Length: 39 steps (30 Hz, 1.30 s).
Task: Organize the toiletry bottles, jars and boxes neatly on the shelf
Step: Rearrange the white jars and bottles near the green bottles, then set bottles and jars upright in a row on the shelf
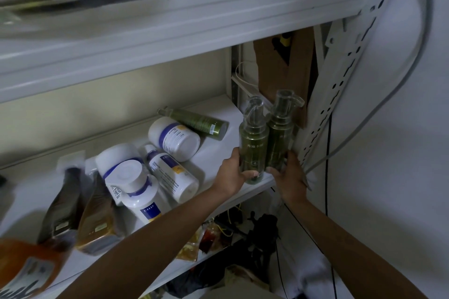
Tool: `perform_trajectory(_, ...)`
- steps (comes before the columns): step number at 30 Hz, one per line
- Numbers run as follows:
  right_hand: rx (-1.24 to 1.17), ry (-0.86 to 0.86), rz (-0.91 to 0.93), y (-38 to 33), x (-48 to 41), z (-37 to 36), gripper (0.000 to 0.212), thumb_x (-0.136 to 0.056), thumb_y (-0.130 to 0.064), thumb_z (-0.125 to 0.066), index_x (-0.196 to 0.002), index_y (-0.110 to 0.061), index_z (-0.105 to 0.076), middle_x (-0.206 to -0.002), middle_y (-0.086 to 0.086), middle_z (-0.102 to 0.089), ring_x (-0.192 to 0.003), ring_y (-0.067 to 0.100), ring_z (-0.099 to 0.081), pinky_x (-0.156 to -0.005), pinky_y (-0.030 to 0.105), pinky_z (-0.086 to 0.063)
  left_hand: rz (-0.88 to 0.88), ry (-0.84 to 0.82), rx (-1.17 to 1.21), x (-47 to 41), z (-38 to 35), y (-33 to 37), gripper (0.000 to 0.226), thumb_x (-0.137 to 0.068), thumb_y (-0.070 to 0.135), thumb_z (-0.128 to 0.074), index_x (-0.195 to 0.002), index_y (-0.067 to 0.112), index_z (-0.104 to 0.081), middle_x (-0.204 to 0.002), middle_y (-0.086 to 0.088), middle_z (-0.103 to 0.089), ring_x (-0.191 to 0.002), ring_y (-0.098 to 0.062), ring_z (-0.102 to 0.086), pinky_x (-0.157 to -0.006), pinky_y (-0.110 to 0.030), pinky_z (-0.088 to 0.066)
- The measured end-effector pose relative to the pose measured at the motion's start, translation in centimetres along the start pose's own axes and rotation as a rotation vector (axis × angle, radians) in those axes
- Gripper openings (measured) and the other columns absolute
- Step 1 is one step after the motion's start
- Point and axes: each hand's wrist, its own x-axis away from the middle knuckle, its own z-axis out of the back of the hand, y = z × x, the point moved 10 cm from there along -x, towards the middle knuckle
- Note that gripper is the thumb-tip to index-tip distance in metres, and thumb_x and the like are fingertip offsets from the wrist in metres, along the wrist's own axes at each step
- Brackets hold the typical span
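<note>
At three o'clock on the shelf [216,155], left hand [232,173] grips one pump bottle [254,145], right hand [291,177] its twin [279,138]; slick, likely light, best held low.

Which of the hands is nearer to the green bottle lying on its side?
Left. The left hand grips a pump bottle in front and right of the lying green bottle; the right hand holds a second pump bottle farther right.

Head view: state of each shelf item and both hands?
left pump bottle, upright, gripped by left hand
right pump bottle, upright, gripped by right hand
third green bottle, lying on its side
rear white jar, on its side
slim white bottle, lying flat
</note>
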Motion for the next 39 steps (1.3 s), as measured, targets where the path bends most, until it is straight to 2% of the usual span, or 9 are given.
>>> perform_trajectory(7, 0.096, -0.005, 0.071, -0.7, 0.1, 0.2, 0.062, -0.081, -0.012, -0.069, -0.136, -0.009, -0.039, -0.135, 0.013, -0.048, -0.124, 0.027, -0.047, -0.107, 0.042, -0.039, 0.009, -0.011, -0.007, -0.2, -0.1, -0.1, 0.057, -0.078, 0.023, -0.075, -0.124, 0.015, -0.042, -0.114, -0.008, -0.064, -0.105, -0.024, -0.06, -0.091, -0.038, -0.05)
perform_trajectory(17, 0.168, -0.003, 0.082, -1.2, 0.5, 0.3, 0.058, -0.083, -0.015, -0.067, -0.133, -0.012, -0.039, -0.131, 0.01, -0.052, -0.118, 0.024, -0.052, -0.101, 0.042, -0.045, 0.019, -0.014, -0.019, 0.2, -0.1, 0.1, 0.059, -0.079, 0.023, -0.074, -0.126, 0.013, -0.04, -0.117, -0.008, -0.062, -0.107, -0.023, -0.058, -0.087, -0.03, -0.046)
perform_trajectory(23, 0.154, 0.067, 0.01, -2.0, 2.2, 1.1, 0.05, -0.087, -0.016, -0.064, -0.13, -0.007, -0.041, -0.126, 0.013, -0.053, -0.112, 0.028, -0.054, -0.093, 0.04, -0.049, 0.043, -0.151, -0.225, -0.1, 0.1, 0.7, 0.064, -0.08, 0.02, -0.073, -0.13, 0.009, -0.035, -0.121, -0.015, -0.058, -0.11, -0.031, -0.057, -0.088, -0.037, -0.048)
perform_trajectory(27, 0.139, 0.132, -0.055, -3.3, 5.8, 1.4, 0.025, -0.084, -0.01, -0.064, -0.104, -0.006, -0.048, -0.098, 0.011, -0.057, -0.09, 0.027, -0.058, -0.072, 0.033, -0.046, -0.015, -0.316, -0.568, -0.9, 2.5, 3.0, 0.064, -0.084, 0.02, -0.068, -0.138, 0.006, -0.036, -0.133, -0.015, -0.051, -0.117, -0.029, -0.052, -0.092, -0.035, -0.045)
perform_trajectory(28, 0.108, 0.084, 0.003, -4.2, 6.6, 0.6, 0.016, -0.084, -0.006, -0.063, -0.091, -0.011, -0.05, -0.086, 0.004, -0.056, -0.082, 0.018, -0.057, -0.069, 0.029, -0.043, -0.025, -0.334, -0.614, -1.4, 3.8, 3.7, 0.06, -0.085, 0.022, -0.067, -0.136, 0.005, -0.041, -0.133, -0.015, -0.051, -0.118, -0.029, -0.052, -0.094, -0.035, -0.045)
perform_trajectory(30, 0.067, -0.08, 0.123, -6.1, 7.9, -1.9, 0.022, -0.083, -0.004, -0.064, -0.078, -0.021, -0.051, -0.074, -0.007, -0.055, -0.072, 0.0, -0.055, -0.066, 0.024, -0.043, -0.031, -0.339, -0.64, -2.7, 7.2, 5.0, 0.048, -0.087, 0.025, -0.065, -0.127, 0.0, -0.053, -0.127, -0.017, -0.057, -0.112, -0.03, -0.056, -0.092, -0.034, -0.047)
perform_trajectory(34, 0.022, -0.382, 0.181, -10.8, 8.9, -7.4, 0.017, -0.09, -0.008, -0.057, -0.106, -0.014, -0.062, -0.104, -0.002, -0.064, -0.092, 0.007, -0.059, -0.076, 0.01, -0.044, 0.023, -0.198, -0.621, -5.5, 15.0, 5.4, 0.041, -0.085, 0.022, -0.067, -0.116, -0.004, -0.06, -0.118, -0.018, -0.061, -0.104, -0.031, -0.059, -0.086, -0.034, -0.048)
perform_trajectory(36, 0.042, -0.381, 0.225, -13.0, 7.6, -9.3, 0.023, -0.093, -0.008, -0.052, -0.113, -0.012, -0.061, -0.111, 0.0, -0.062, -0.099, 0.011, -0.058, -0.078, 0.009, -0.042, 0.121, -0.12, -0.561, -6.5, 18.1, 3.3, 0.036, -0.083, 0.021, -0.069, -0.107, -0.005, -0.064, -0.104, -0.017, -0.065, -0.087, -0.026, -0.06, -0.071, -0.031, -0.048)
perform_trajectory(39, 0.125, -0.262, 0.284, -15.6, 4.3, -11.6, 0.029, -0.093, -0.006, -0.047, -0.121, -0.011, -0.056, -0.123, 0.006, -0.057, -0.115, 0.019, -0.052, -0.095, 0.026, -0.043, 0.274, -0.084, -0.544, -6.8, 20.3, -1.1, 0.033, -0.082, 0.021, -0.066, -0.102, -0.005, -0.064, -0.095, -0.019, -0.064, -0.076, -0.025, -0.057, -0.065, -0.03, -0.045)
